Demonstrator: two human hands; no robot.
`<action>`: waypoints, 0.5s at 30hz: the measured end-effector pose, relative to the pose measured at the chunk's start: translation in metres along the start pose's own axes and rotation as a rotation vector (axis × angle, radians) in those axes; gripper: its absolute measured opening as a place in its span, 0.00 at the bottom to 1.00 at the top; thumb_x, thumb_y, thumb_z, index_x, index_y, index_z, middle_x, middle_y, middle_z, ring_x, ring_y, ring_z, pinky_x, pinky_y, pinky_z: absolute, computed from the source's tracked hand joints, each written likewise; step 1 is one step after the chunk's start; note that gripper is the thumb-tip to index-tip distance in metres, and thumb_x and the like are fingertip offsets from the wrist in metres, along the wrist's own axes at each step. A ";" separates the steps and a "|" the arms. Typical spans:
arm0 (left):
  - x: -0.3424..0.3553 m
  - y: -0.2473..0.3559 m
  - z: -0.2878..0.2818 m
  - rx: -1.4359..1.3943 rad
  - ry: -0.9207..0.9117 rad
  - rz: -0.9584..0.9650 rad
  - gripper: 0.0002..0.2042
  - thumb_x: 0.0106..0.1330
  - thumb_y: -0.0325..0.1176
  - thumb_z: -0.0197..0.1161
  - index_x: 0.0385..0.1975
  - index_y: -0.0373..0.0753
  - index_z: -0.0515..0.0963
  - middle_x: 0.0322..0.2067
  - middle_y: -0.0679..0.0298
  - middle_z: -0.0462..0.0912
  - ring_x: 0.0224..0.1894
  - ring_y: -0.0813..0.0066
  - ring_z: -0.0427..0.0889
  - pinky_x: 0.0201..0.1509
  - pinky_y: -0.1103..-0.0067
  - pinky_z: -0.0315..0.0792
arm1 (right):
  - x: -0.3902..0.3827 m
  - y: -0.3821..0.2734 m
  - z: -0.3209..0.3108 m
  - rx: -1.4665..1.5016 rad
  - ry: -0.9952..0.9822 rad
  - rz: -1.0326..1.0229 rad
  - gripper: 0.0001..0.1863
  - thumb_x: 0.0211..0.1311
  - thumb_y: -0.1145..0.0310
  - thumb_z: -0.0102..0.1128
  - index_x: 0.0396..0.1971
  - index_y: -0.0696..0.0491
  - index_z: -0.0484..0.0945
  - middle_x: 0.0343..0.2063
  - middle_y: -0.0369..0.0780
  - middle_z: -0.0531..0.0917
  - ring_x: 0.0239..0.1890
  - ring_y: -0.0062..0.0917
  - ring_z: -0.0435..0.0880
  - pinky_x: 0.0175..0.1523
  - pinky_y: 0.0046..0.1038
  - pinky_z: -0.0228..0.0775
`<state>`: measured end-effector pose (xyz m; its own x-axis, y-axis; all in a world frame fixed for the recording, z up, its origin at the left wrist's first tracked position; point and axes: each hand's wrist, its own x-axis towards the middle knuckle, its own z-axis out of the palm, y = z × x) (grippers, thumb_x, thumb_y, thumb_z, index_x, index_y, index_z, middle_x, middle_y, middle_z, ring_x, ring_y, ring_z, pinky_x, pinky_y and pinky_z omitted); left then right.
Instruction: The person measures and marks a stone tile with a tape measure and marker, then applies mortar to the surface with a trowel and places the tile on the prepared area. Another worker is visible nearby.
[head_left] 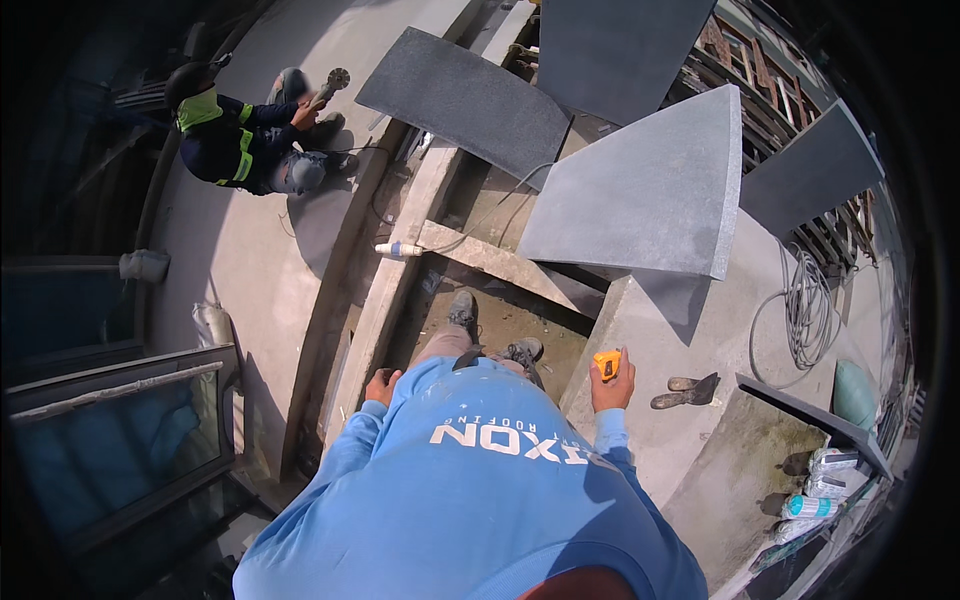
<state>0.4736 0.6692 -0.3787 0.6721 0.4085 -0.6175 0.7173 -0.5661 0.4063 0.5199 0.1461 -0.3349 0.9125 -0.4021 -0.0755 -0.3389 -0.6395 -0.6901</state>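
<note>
My right hand (614, 388) grips an orange tape measure (606, 364) above a concrete slab (600, 330), beside two trowels (690, 388) lying on it. My left hand (382, 388) hangs by my left leg next to a long concrete beam (355, 370), its fingers loosely bent and apparently empty. My shoes (463, 310) stand in the recess between the concrete members. Just beyond, a white cable connector (398, 249) rests on the beam, and a large grey curved panel (635, 185) lies across the slab.
A co-worker (225, 150) crouches at upper left holding a grinder (322, 98). More dark panels (465, 100) lie ahead. Coiled cable (810, 320), a green sack (855, 395), bags (830, 475) and a leaning board (790, 400) are at right. Glazed frames (115, 440) border the left.
</note>
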 end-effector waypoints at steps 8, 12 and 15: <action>0.046 -0.081 -0.018 0.118 -0.002 -0.032 0.29 0.60 0.54 0.69 0.49 0.33 0.80 0.45 0.50 0.86 0.50 0.56 0.85 0.55 0.67 0.77 | 0.048 0.014 0.010 -0.379 0.164 0.341 0.38 0.60 0.55 0.68 0.68 0.51 0.66 0.55 0.47 0.76 0.57 0.43 0.75 0.62 0.40 0.69; 0.117 -0.041 -0.040 0.034 -0.123 0.053 0.27 0.62 0.52 0.68 0.50 0.33 0.81 0.44 0.50 0.87 0.49 0.55 0.86 0.56 0.68 0.77 | 0.034 0.090 0.008 -0.528 0.298 0.538 0.38 0.61 0.53 0.67 0.70 0.47 0.65 0.61 0.47 0.72 0.63 0.42 0.71 0.65 0.42 0.66; 0.186 -0.004 -0.079 0.224 -0.199 0.198 0.28 0.62 0.53 0.68 0.51 0.34 0.80 0.44 0.48 0.86 0.49 0.54 0.86 0.55 0.67 0.77 | 0.045 0.046 0.035 -0.670 0.431 0.882 0.40 0.60 0.52 0.67 0.71 0.44 0.64 0.67 0.48 0.66 0.68 0.43 0.66 0.66 0.48 0.64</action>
<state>0.6102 0.8042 -0.4416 0.7294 0.1399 -0.6696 0.5035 -0.7724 0.3871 0.5537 0.1212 -0.3948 0.1954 -0.9807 0.0016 -0.9807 -0.1954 0.0024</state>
